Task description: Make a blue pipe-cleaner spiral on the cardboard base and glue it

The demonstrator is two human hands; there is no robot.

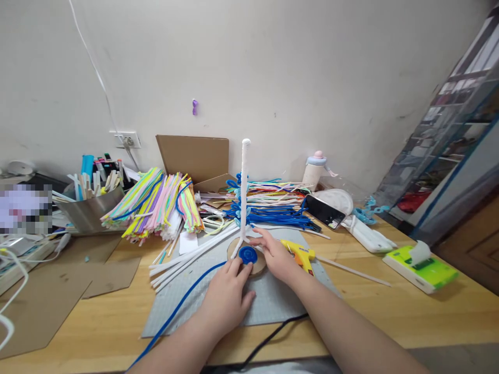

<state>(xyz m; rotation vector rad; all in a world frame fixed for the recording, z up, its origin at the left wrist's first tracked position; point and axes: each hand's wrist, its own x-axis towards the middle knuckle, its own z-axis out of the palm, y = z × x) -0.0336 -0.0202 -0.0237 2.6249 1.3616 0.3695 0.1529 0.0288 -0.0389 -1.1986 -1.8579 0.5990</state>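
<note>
A round cardboard base lies on a grey mat and carries an upright white pipe-cleaner stem. A blue pipe cleaner is wound into a flat spiral on the base, and its long tail runs back toward me. My left hand pinches the edge of the spiral, fingers closed on it. My right hand rests on the base beside the stem with its fingers pressed down near the spiral.
A yellow glue gun lies just right of my right hand, its black cord trailing to the table edge. Piles of coloured pipe cleaners, blue ones, white ones, a phone, cardboard sheets and a metal bin surround the mat.
</note>
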